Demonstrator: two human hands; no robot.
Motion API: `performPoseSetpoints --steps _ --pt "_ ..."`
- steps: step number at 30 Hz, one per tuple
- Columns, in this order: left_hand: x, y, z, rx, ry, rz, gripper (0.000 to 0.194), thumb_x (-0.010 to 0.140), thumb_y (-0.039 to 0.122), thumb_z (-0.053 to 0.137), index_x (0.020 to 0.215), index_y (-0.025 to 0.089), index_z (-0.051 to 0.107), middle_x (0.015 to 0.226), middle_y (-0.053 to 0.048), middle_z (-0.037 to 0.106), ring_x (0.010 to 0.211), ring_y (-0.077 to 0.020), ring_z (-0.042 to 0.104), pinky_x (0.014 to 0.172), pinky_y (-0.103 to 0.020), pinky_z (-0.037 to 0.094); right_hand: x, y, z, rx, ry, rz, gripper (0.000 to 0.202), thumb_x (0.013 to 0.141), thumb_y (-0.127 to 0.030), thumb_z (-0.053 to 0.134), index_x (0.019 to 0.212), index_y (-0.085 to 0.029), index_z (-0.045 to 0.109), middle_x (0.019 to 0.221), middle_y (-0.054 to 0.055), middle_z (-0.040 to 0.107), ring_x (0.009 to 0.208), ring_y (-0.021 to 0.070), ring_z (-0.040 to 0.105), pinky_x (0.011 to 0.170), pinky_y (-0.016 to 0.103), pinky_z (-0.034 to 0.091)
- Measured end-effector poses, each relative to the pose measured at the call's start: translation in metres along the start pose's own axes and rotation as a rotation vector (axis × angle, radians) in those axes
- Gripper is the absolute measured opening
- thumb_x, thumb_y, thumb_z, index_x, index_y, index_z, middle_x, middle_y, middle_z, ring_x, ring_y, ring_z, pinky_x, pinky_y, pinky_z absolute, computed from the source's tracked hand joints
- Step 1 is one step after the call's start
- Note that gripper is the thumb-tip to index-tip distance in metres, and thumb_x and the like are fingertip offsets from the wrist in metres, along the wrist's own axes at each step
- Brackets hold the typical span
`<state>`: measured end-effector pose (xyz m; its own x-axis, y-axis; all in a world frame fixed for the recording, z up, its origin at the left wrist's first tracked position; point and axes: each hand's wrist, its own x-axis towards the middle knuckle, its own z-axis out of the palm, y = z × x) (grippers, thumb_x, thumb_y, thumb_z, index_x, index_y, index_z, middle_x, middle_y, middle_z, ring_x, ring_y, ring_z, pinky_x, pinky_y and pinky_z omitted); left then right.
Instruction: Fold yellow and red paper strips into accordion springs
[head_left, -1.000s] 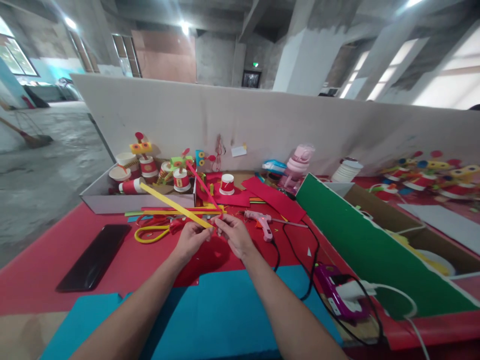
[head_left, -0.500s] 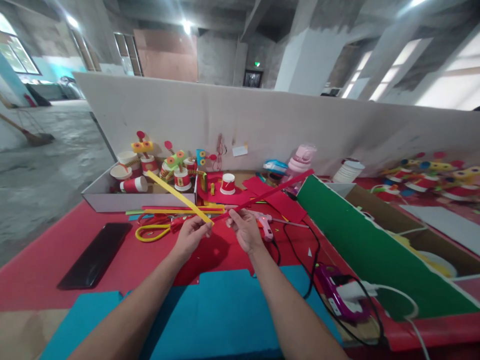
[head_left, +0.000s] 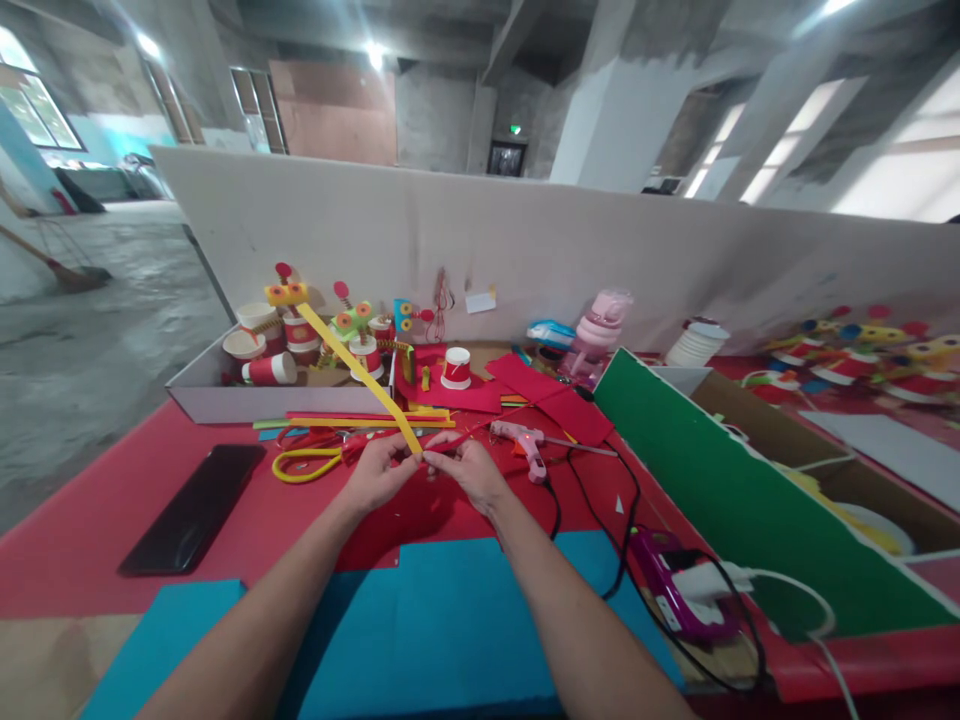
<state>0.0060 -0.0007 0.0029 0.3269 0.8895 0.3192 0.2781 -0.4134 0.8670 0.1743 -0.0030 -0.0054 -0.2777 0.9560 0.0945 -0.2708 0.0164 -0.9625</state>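
Note:
Between my hands is the joined end of two paper strips, one yellow and one red. The yellow paper strip (head_left: 358,372) rises to the far left from my left hand (head_left: 384,472), whose fingers pinch its near end. My right hand (head_left: 466,468) is closed on the red paper strip (head_left: 499,418), which runs off to the far right and shows nearly edge-on. Both sets of fingertips meet at the strips' overlap, partly hiding it. Just right of my right hand lies a pink glue gun (head_left: 525,440). Scissors with yellow handles (head_left: 306,465) rest left of my left hand.
A white box (head_left: 262,405) at the back left holds paper-cup figures. A red-and-white paper cup (head_left: 455,368) stands behind my hands. A black phone (head_left: 193,510) lies left, blue paper (head_left: 457,620) in front. A green-sided box (head_left: 720,500) and purple power strip (head_left: 686,590) flank the right.
My right hand has moved left to meet my left fingertips. The red strip has turned nearly edge-on and lower, while the yellow strip has tipped up more steeply.

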Motion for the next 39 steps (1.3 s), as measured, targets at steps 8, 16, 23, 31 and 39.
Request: performPoseSetpoints --steps 8,16,23,31,39 --pt "0.0 0.001 0.004 -0.007 0.093 0.064 0.023 0.085 0.034 0.053 0.07 0.017 0.053 0.063 0.001 0.05 0.061 -0.0127 0.047 0.059 -0.025 0.037 0.002 0.008 0.009 0.19 0.088 0.02 0.023 0.064 -0.034 0.079 0.074 -0.015 0.069 0.058 -0.001 0.062 0.052 0.0098 0.054 0.057 0.024 0.047" --pt "0.001 0.005 0.002 0.219 0.073 0.158 0.018 0.087 0.027 0.048 0.071 0.019 0.049 0.065 0.002 0.049 0.06 -0.0123 0.043 0.059 -0.024 0.035 0.002 0.014 0.016 0.307 0.188 -0.013 0.024 0.061 -0.03 0.081 0.075 -0.018 0.065 0.06 -0.004 0.062 0.057 0.0099 0.057 0.061 0.023 0.048" --pt "0.0 0.009 0.006 0.074 0.084 0.093 0.018 0.086 0.031 0.052 0.074 0.018 0.053 0.069 0.001 0.056 0.065 -0.0128 0.051 0.063 -0.024 0.04 0.001 0.02 0.024 0.454 0.246 -0.017 0.024 0.06 -0.029 0.081 0.075 -0.017 0.066 0.068 -0.002 0.065 0.062 0.011 0.058 0.067 0.025 0.048" --pt "-0.002 0.007 0.005 0.185 0.081 0.188 0.015 0.087 0.03 0.05 0.076 0.02 0.049 0.07 0.001 0.052 0.065 -0.0131 0.047 0.064 -0.024 0.039 0.0 0.015 0.023 0.417 0.239 -0.007 0.024 0.059 -0.03 0.081 0.075 -0.018 0.066 0.067 -0.002 0.063 0.062 0.012 0.057 0.067 0.027 0.048" --pt "-0.005 0.011 0.01 0.092 0.118 0.202 0.017 0.089 0.028 0.048 0.074 0.02 0.047 0.071 0.0 0.051 0.065 -0.0128 0.046 0.064 -0.025 0.039 -0.002 0.006 0.018 0.266 0.167 -0.094 0.023 0.064 -0.03 0.078 0.079 -0.021 0.063 0.067 -0.004 0.061 0.059 0.0112 0.056 0.064 0.026 0.048"
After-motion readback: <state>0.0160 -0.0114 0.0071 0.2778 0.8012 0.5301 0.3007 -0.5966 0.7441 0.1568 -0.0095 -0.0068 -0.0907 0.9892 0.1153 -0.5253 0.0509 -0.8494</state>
